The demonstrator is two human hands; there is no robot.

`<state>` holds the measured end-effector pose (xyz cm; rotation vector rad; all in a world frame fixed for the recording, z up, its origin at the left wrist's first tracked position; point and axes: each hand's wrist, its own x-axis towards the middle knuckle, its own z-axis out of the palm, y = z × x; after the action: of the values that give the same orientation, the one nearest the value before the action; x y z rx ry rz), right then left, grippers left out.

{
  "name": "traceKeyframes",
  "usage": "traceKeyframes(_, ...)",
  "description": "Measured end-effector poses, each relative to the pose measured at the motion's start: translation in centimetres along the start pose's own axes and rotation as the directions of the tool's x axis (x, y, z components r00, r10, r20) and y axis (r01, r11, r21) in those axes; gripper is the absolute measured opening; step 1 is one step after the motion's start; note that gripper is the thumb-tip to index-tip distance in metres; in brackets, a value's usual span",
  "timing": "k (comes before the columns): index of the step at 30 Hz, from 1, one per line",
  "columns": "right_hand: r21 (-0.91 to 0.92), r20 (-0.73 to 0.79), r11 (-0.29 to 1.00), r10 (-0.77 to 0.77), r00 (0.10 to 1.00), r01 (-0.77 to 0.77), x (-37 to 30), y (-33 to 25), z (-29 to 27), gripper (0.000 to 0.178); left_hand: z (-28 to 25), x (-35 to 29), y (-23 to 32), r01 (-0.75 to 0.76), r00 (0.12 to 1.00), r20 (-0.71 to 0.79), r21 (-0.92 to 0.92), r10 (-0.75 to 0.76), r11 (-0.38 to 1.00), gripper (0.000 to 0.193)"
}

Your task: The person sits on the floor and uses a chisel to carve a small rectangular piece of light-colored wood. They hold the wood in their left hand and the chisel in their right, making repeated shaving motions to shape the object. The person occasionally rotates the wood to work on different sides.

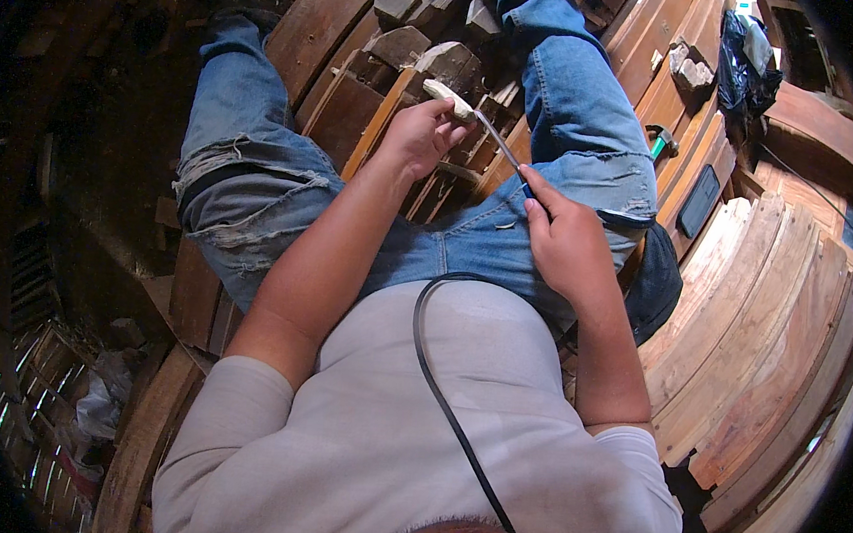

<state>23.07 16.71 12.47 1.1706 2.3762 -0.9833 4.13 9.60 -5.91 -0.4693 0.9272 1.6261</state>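
Pale whittled piece (447,96): head view, between the legs of your jeans (412,256).
Left hand (423,137): fingers pinched on it.
Right hand (565,234): fingers wrapped round slim-bladed tool (500,142), over jeans' right thigh.
Blade step: shaping, probably.
Next stroke: wants firm pinch, fingertips clear.

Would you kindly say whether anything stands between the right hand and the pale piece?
Nothing visible blocks it: only the metal tool in the right hand points across the gap to the pale piece in the left hand.
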Motion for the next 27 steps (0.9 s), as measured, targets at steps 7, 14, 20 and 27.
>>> traceKeyframes(7,0.037,-0.109,0.992,-0.119,0.987,0.124,0.3,1.2,1.1,0.039,-0.4,0.5,-0.3,0.002,0.999,0.034,-0.044,-0.001,0.999,0.025)
traceKeyframes(14,-0.005,-0.004,1.0,-0.007,1.0,0.007,0.1,0.2,0.4,0.041,-0.1,0.1,-0.2,-0.007,1.0,0.006,-0.018,0.008,1.0,0.025)
traceKeyframes(20,0.022,-0.008,1.0,-0.015,1.0,0.016,0.1,0.2,0.4,0.04,-0.1,0.2,-0.3,0.001,1.0,0.003,-0.034,-0.001,0.999,0.024)
traceKeyframes(27,0.119,-0.041,0.992,-0.04,0.998,0.045,0.6,1.6,1.6,0.04,-0.2,0.5,-0.4,-0.023,0.999,0.039,-0.008,0.024,1.0,0.022)
